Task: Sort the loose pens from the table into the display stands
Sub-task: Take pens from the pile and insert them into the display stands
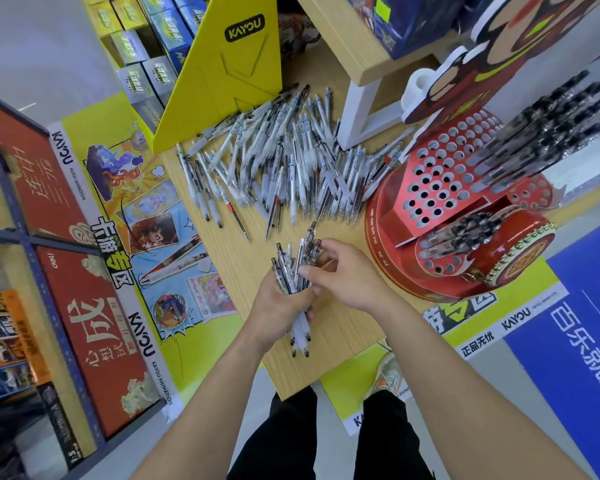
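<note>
A big pile of loose clear and white pens [278,168] lies across the far half of the wooden table [243,258]. My left hand [281,306] grips a bundle of pens [297,268], tips pointing back toward me. My right hand [343,271] touches the top of that bundle, thumb and fingers curled round the pens. To the right stands a red drum-shaped display stand [440,188] with many round holes; its upper right rows and a lower tier hold several dark pens [555,123].
A yellow cardboard wedge [222,71] stands behind the pile at the left. A white shelf leg [357,112] and a wooden shelf [343,39] rise at the back. Boxes line the left wall. My legs and a shoe [388,375] are below the table's front edge.
</note>
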The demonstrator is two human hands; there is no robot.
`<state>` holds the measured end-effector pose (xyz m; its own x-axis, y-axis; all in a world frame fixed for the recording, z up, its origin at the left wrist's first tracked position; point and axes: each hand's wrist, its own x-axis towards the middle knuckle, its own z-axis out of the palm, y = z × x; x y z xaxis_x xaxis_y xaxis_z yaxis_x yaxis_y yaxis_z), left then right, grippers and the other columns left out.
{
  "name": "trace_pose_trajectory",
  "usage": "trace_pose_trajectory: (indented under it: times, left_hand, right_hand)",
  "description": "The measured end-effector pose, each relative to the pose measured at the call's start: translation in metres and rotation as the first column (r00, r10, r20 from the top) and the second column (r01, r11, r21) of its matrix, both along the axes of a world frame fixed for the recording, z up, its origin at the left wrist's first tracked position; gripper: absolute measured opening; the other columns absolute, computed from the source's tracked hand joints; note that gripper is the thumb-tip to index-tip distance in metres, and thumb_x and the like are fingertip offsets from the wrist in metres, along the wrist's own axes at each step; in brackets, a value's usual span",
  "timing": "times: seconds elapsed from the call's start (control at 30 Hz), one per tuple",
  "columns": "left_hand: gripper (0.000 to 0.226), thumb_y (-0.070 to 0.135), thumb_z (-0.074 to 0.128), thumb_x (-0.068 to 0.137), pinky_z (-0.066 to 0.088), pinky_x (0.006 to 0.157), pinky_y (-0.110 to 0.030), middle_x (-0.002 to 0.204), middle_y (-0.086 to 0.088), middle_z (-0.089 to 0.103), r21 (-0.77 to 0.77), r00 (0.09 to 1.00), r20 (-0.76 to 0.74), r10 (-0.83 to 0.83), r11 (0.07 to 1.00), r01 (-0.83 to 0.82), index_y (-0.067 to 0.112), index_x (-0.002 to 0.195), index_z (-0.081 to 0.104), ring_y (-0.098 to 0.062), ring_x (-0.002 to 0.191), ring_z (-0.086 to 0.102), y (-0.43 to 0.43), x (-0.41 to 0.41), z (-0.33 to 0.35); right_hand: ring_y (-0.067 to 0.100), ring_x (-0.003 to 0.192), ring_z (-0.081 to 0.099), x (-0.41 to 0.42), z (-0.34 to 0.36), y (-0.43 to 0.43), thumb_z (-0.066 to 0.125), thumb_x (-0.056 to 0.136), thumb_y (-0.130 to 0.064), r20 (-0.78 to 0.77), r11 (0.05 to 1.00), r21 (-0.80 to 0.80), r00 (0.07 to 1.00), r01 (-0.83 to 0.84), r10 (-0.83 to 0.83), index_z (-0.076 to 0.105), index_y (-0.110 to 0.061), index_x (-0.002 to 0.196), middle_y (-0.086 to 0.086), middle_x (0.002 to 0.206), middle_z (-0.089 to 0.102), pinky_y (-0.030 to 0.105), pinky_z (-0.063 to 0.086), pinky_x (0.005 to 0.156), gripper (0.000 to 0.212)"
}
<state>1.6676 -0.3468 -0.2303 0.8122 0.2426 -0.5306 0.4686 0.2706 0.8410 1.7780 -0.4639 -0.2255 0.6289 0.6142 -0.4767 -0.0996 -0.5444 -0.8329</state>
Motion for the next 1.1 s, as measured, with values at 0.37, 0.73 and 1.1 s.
trace_pose_trajectory:
  times: [0.37, 0.73, 1.1]
  left_hand:
    - [0.024, 0.005, 0.065, 0.098, 0.062, 0.074, -0.047, 0.101, -0.014, 0.075, -0.025, 1.000, 0.014, 0.022, 0.999, -0.022, 0.009, 0.122, 0.066, -0.027, 0.076, 0.071, 0.007, 0.008, 0.002]
    - [0.023, 0.009, 0.066, 0.097, 0.058, 0.066, -0.031, 0.094, -0.023, 0.072, 0.070, 0.997, 0.079, 0.021, 0.997, -0.027, 0.005, 0.119, 0.062, -0.037, 0.077, 0.073, 0.004, 0.015, 0.044]
    - [0.010, 0.007, 0.071, 0.094, 0.061, 0.071, -0.042, 0.074, -0.001, 0.071, 0.250, 0.975, 0.219, -0.049, 0.968, -0.008, 0.014, 0.099, 0.066, -0.028, 0.070, 0.072, -0.033, 0.022, 0.138]
  right_hand:
    - [0.012, 0.084, 0.072, 0.010, 0.005, -0.001, 0.080, 0.086, -0.027, -0.018, 0.976, -0.055, 0.977, 0.209, -0.211, 0.062, -0.012, 0.133, 0.004, 0.115, 0.072, 0.036, 0.059, 0.087, 0.052]
    - [0.017, 0.056, 0.069, 0.010, 0.064, -0.006, 0.079, 0.087, -0.023, 0.183, 0.945, 0.088, 0.927, 0.316, -0.327, 0.068, -0.022, 0.087, -0.001, 0.081, 0.068, 0.026, 0.052, 0.053, 0.011]
    - [0.013, 0.074, 0.070, 0.008, 0.163, -0.047, 0.083, 0.082, -0.029, 0.230, 0.910, 0.190, 0.884, 0.369, -0.407, 0.070, -0.018, 0.103, -0.001, 0.085, 0.071, 0.027, 0.057, 0.066, 0.026]
